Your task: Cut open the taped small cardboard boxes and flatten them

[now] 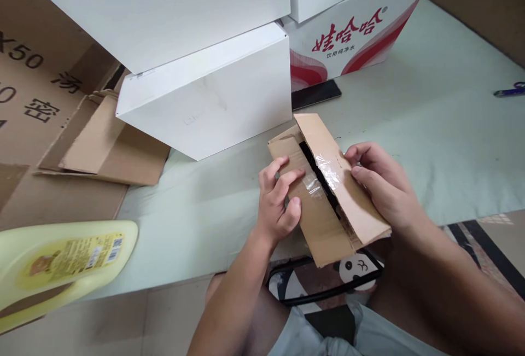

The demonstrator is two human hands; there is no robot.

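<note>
One gaping carton (324, 235) between left fingers (287, 180) and right fingers (366, 151)

Cardboard box (320, 208): small, plain brown, oblong.
Left flap (324, 238): lies fairly flat, lightly creased.
Right flap (353, 203): lifted, slanting up beside the gap.
Gap (318, 171): dark, narrow, running lengthwise between the flaps.
Clear tape (314, 185): wrinkled, shiny pieces on both flaps.
Pose: set diagonally, between the left hand (279, 197) and right hand (381, 181).
</note>
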